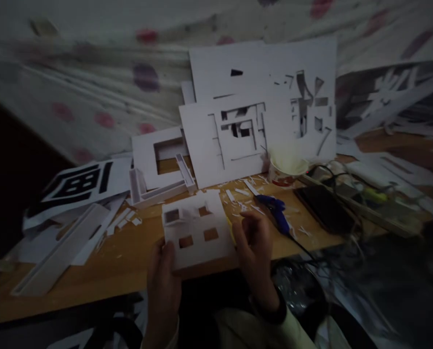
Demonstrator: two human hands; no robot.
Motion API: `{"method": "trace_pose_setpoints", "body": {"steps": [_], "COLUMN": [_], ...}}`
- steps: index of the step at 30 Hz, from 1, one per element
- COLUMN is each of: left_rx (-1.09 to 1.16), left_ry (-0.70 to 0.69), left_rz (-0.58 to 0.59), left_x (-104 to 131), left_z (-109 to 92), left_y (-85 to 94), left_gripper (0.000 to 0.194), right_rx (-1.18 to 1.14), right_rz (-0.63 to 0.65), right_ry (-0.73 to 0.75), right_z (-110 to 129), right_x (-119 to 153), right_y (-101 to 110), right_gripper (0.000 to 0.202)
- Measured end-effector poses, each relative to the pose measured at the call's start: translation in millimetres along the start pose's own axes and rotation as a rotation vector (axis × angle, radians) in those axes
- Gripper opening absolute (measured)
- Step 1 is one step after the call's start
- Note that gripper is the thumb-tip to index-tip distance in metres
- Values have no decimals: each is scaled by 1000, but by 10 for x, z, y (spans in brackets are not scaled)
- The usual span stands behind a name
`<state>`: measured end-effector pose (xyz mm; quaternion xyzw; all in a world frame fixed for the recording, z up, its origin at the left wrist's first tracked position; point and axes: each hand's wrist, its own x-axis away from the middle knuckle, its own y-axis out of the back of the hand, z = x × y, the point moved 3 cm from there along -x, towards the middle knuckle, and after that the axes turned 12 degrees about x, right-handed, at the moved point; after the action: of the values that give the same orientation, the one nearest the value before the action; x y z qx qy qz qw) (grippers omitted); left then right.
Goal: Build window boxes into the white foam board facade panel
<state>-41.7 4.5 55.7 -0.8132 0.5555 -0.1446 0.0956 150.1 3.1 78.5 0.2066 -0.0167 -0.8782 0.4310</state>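
My left hand (pixel 163 271) grips the lower left edge of a white foam board panel (pixel 198 249), thumb on top. The panel has several square window cutouts, and a small raised frame stands around the upper left one. My right hand (pixel 254 242) is curled beside the panel's right edge, with a slim yellow object (pixel 231 230) in its fingers. Most of that object is hidden, so its kind is unclear. Just beyond the right hand lies a blue hot glue gun (pixel 274 208) with its cord trailing right.
White boards with cutouts (pixel 201 145) lean at the back. A paper cup (pixel 287 172), a dark phone (pixel 327 211) and a power strip with cables (pixel 365 203) are on the right. Board scraps (pixel 123 220) and a long white channel piece (pixel 61 252) lie left on the wooden table (pixel 129 261).
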Motion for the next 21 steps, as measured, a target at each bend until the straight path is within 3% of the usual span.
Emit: {"method": "trace_pose_setpoints", "body": {"steps": [3,7,14,16,21], "left_rx": [150,196,42,54,11], "left_ry": [137,191,344,403,432], "left_rz": [34,115,222,259,211], "left_x": [11,31,138,183,252], "left_z": [81,62,-5,8,71], "left_y": [-70,-111,-110,-114,-74], "left_gripper": [39,40,30,34,52], "right_rx": [36,79,51,54,122], "right_rz": [55,216,258,266,261], "right_ry": [-132,-144,-109,-79,-32], "right_z": [-185,-303,-222,-223,-322], "right_x": [35,58,218,219,127], "right_y": [-27,-114,-174,-163,-152], "right_gripper": [24,29,37,37,35]}}
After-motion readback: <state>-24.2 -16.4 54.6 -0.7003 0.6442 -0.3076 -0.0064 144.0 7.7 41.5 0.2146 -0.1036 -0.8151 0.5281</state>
